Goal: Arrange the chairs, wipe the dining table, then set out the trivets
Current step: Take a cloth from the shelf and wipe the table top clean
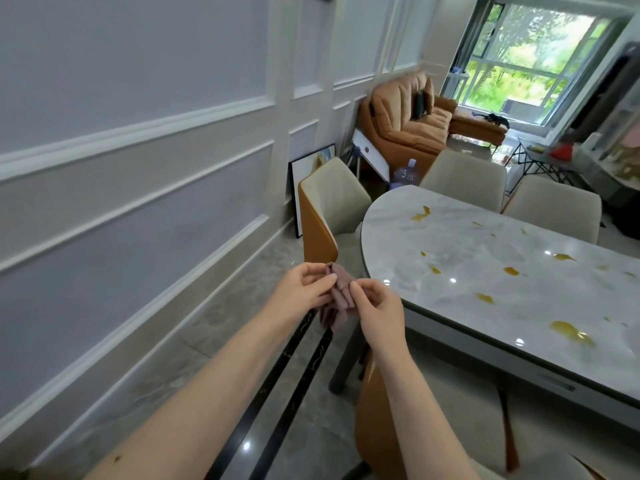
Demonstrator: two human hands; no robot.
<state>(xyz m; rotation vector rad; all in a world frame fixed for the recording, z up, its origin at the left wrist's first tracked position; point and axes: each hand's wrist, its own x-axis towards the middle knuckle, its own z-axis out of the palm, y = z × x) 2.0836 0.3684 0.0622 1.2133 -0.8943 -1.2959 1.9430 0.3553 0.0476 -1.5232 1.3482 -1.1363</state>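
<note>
A small mauve cloth [341, 289] hangs bunched between both hands, out over the floor just left of the dining table. My left hand [303, 287] pinches its upper part. My right hand [375, 311] pinches its lower right side. The marble-topped dining table [485, 271] stretches away to the right, with several yellow-brown spills [569, 332] on its top. A cream and orange chair [329, 216] stands at the table's rounded end. Two cream chairs [465, 180] stand along the far side. Another orange chair back [375, 420] shows below my right forearm.
A panelled wall [138, 168] runs along the left. A framed picture [306, 174] leans against it behind the end chair. An orange sofa [408, 123] and a water bottle [407, 173] lie beyond the table. A folding stand [530, 161] is at the far right.
</note>
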